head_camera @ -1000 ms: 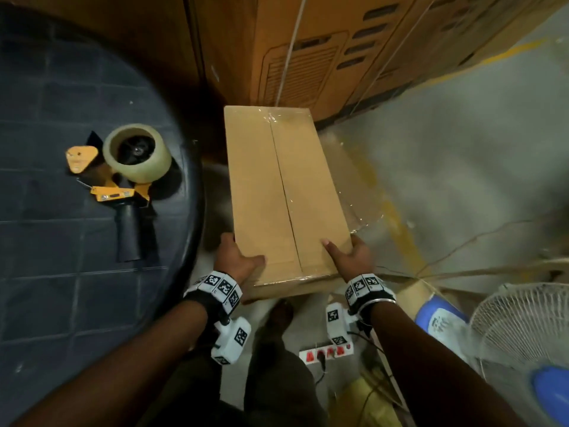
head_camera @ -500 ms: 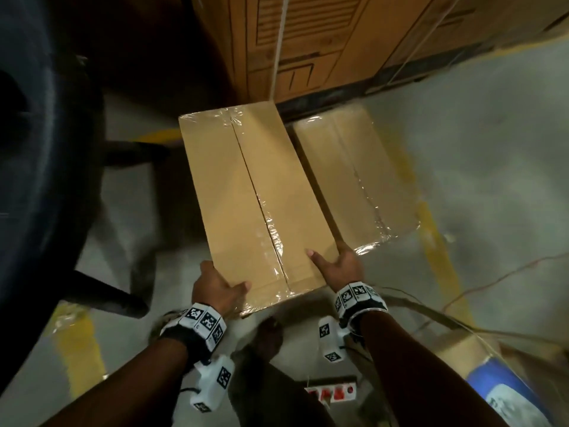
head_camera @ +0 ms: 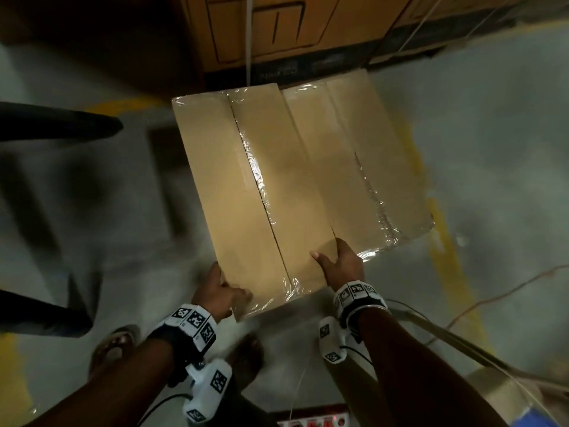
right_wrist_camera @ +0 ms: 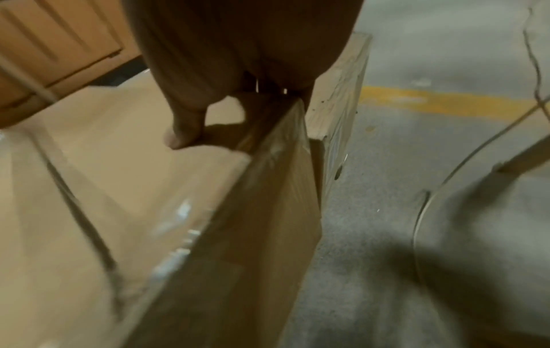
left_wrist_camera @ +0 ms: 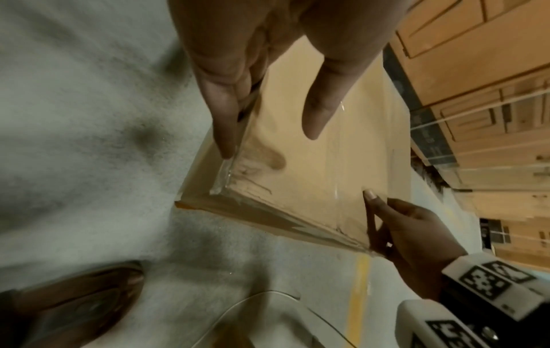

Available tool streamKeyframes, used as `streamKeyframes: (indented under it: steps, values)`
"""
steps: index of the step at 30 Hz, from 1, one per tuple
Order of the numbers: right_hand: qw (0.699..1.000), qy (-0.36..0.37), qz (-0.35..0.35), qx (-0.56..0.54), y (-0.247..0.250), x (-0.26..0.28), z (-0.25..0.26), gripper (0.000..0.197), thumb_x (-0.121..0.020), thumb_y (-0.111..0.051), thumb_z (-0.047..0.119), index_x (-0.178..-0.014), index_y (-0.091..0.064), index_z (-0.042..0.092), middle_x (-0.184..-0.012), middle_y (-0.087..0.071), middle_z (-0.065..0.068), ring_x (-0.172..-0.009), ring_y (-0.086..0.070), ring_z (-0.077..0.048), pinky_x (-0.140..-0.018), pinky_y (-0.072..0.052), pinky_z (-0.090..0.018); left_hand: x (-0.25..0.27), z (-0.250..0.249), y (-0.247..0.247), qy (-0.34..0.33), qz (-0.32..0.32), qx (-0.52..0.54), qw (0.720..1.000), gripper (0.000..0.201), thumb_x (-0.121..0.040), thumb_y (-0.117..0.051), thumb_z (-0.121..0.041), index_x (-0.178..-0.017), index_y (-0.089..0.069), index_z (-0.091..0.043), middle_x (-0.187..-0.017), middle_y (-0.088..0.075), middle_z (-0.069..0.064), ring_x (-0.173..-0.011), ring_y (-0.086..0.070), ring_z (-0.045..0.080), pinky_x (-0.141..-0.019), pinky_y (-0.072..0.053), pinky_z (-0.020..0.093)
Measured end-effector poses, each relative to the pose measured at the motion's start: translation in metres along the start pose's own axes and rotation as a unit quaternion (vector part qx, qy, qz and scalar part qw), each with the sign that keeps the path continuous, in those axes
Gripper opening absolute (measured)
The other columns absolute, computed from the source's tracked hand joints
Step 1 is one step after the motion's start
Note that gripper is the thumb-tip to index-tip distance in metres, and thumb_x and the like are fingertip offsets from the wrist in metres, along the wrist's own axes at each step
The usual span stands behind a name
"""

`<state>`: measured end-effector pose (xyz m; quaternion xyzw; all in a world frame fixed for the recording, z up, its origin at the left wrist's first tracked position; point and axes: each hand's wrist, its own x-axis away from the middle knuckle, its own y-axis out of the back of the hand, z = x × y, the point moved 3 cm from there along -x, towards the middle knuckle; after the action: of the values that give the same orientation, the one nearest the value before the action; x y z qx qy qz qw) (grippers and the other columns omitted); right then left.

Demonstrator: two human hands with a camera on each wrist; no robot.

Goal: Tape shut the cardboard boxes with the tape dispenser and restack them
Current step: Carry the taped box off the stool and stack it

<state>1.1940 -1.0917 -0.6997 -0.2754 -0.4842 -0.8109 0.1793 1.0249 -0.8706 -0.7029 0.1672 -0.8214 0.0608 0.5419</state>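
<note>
Both hands grasp the taped box [head_camera: 246, 192] by its near corners at centre frame: left hand [head_camera: 219, 291], right hand [head_camera: 342, 264]. It overlaps a second taped box [head_camera: 369, 167] on the floor [head_camera: 492, 149]. It looks stiff, light, and slick where taped; bare cardboard edges grip best.

A warehouse or storeroom is suggested: a grey concrete floor [head_camera: 492, 149] marked with yellow lines [head_camera: 446, 257], large strapped cartons [head_camera: 277, 26] stacked along the top of the frame, and taped boxes [head_camera: 354, 164] set on the floor at centre.
</note>
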Motion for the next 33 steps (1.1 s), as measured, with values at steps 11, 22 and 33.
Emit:
streamKeyframes:
  steps: [11,22,33]
  values:
    - [0.997,-0.048,0.016,0.06,-0.017,-0.024,0.003,0.071,-0.094,-0.076,0.022,-0.155,-0.04,0.014,-0.139,-0.06,-0.015,-0.134,-0.054,-0.034,-0.107,-0.047,-0.04,-0.025,-0.003,0.004,0.051,0.045,0.003,0.998,0.069,-0.076,-0.075,-0.015,-0.124,-0.04,-0.052,-0.118,-0.054,-0.024,-0.114,-0.049,0.019,-0.084,-0.047,0.048]
    - [0.991,-0.126,0.024,0.029,-0.023,-0.002,0.02,0.084,-0.09,-0.078,0.013,-0.158,-0.029,0.017,-0.149,-0.054,-0.015,-0.137,-0.052,-0.036,-0.113,-0.046,-0.047,-0.027,-0.021,0.031,0.017,-0.004,-0.021,1.0,0.051,-0.081,-0.075,-0.019,-0.128,-0.058,-0.009,-0.127,-0.062,0.005,-0.117,-0.057,0.024,-0.102,-0.043,0.038]
    - [0.985,-0.15,0.061,-0.051,0.027,0.118,0.102,0.06,-0.097,-0.069,0.034,-0.15,-0.046,0.016,-0.126,-0.068,-0.014,-0.123,-0.061,-0.032,-0.103,-0.046,-0.036,0.095,-0.075,0.056,-0.015,-0.012,-0.114,0.993,0.028,-0.089,-0.068,-0.015,-0.116,-0.066,-0.008,-0.124,-0.064,0.009,-0.118,-0.057,0.027,-0.105,-0.042,0.033]
